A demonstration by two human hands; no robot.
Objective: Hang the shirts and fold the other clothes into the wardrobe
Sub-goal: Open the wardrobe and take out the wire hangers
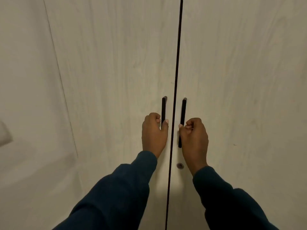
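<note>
Two pale wood-grain wardrobe doors fill the view, the left door (116,63) and the right door (240,63), meeting at a thin dark vertical gap. Each carries a black vertical bar handle beside the gap. My left hand (153,131) grips the left handle (164,108), fingers curled round its lower part. My right hand (194,135) grips the right handle (183,112) the same way. Both doors stand closed. No clothes are in view.
A small round keyhole (180,165) sits on the right door below the handles. A plain pale wall (25,80) runs along the left of the wardrobe. My dark blue sleeves reach up from the bottom edge.
</note>
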